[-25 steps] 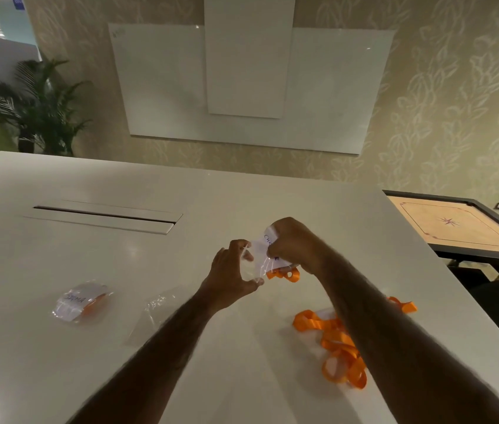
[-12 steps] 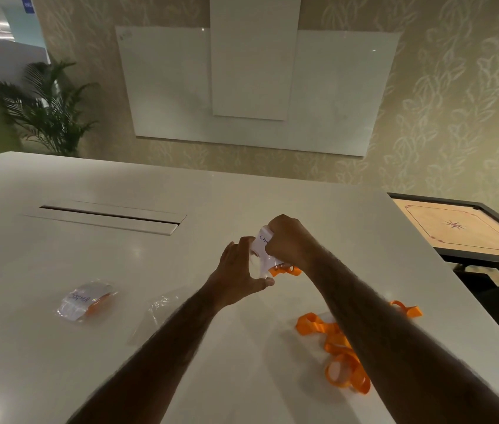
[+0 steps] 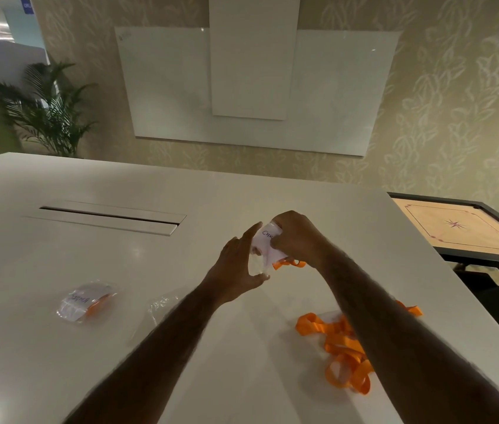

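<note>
Midway through a packing job, a person holds a handwritten card [image 3: 265, 240] and a clear bag [image 3: 257, 266] just above the table [image 3: 58, 362], near its middle. The right hand [image 3: 298, 241] curls round the card's upper end, its fingers pinching the paper, while an orange strap [image 3: 289, 264] hangs out below the fist. The left hand [image 3: 236, 270] frames the bag, fingers reaching up behind it and thumb pressed to its lower edge in what looks like a light pinch; the film is too clear to show how far the card has gone in. One packed bag [image 3: 87, 299], holding a card and an orange strap, lies well apart on the left, so at least one set appears finished. An empty bag [image 3: 162, 304] lies beside the left forearm, and a loose heap of orange lanyards [image 3: 343, 347] lies by the right forearm. By that count the card in hand is not yet bagged, and more sets seem left to pack.
</note>
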The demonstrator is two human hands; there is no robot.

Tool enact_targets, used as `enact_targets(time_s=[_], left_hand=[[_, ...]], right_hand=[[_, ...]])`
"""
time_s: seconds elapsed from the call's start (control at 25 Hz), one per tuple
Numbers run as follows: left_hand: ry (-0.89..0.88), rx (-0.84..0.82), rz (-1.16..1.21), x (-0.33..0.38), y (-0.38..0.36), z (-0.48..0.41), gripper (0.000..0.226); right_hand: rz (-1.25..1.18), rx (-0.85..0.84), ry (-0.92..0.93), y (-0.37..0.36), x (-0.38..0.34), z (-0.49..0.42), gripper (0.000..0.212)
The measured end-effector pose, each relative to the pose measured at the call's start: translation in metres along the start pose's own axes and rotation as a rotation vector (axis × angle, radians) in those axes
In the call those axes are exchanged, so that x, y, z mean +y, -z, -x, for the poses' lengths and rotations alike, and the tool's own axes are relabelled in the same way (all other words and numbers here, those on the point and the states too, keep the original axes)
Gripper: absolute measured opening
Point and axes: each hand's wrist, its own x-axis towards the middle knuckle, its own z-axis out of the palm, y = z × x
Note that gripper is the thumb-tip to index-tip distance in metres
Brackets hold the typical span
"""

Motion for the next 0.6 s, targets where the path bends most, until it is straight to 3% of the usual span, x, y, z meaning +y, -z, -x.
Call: enact_targets(time_s=[0.32, 0.6], left_hand=[[0.017, 0.004, 0.153, -0.001, -0.001, -0.001, 0.091], [-0.02, -0.012, 0.155, -0.006, -0.01, -0.01, 0.104]], right_hand=[[0.06, 0.075, 0.103, 0.003, 0.004, -0.001, 0.009], [-0.046, 0.013, -0.017, -0.01, 0.008, -0.002, 0.019]])
